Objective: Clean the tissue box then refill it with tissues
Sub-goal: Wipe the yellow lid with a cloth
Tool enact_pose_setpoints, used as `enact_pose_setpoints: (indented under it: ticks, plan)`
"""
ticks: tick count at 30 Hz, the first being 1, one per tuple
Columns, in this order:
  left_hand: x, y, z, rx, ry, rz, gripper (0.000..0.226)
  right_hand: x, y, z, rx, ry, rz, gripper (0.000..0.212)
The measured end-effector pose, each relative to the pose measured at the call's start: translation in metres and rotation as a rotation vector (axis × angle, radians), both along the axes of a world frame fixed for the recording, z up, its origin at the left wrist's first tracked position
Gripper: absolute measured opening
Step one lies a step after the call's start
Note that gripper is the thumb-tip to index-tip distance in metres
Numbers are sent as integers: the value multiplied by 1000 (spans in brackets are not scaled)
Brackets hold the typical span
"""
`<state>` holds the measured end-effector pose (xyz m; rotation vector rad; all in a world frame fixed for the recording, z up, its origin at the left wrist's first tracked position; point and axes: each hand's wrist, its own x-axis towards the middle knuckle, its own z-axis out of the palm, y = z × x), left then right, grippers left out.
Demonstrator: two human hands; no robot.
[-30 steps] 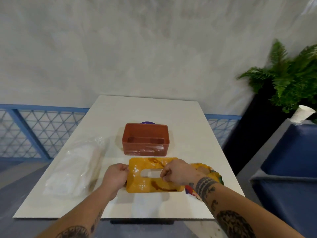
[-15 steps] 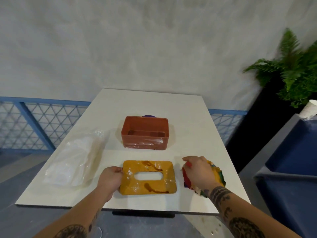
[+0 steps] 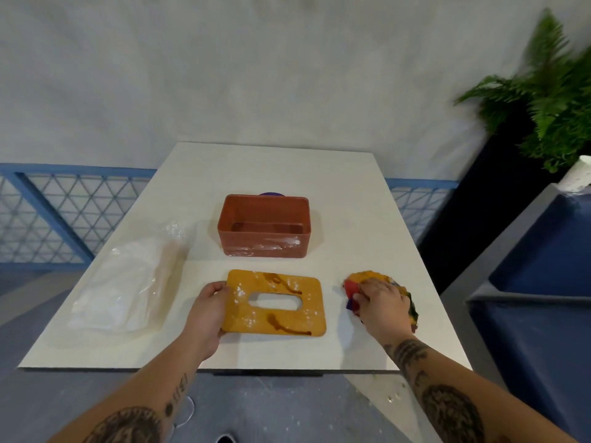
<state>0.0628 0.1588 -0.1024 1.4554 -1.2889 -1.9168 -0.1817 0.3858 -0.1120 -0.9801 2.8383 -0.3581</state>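
Now the left hand (image 3: 208,310) grips the stained yellow lid (image 3: 275,318) by its edge; the right hand (image 3: 382,302) grasps the multicoloured cloth (image 3: 367,278).

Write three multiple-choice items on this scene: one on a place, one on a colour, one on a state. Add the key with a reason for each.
1. Where is the cloth?
A. on the floor
B. right of the lid, under the right hand
C. on the chair

2. What colour is the lid?
A. blue
B. white
C. yellow-orange

3. How does the box stand?
A. upright, lid off
B. closed by the lid
C. tipped on its side

Key:
1 B, the right hand lies on the cloth beside the lid.
2 C, the lid's top is yellow-orange with brown stains.
3 A, the box's open top shows its inside, and the lid lies on the table in front of it.
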Motion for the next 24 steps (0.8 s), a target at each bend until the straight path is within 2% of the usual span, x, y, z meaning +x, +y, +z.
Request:
enact_pose_setpoints:
  ticks: [2,6,12,19,21,24]
  plan:
    - [-2,2,-1,37,51,7,17,3,-8,5,-74,-22,-11,28]
    - [-3,4,-6,73,97,34,19,23,-24,10,-137,-67,194,31]
    - [-5,7,-6,45,134,55,19,51,-50,13,-27,-15,283,40]
    - [-6,5,-13,30,117,89,12,69,-31,-3,-68,-14,508,33]
    - [-8,7,-13,10,105,94,13,56,-26,-4,-104,-27,464,31]
    - [-10,6,-16,-11,83,96,14,41,-34,-1,-168,-26,253,27]
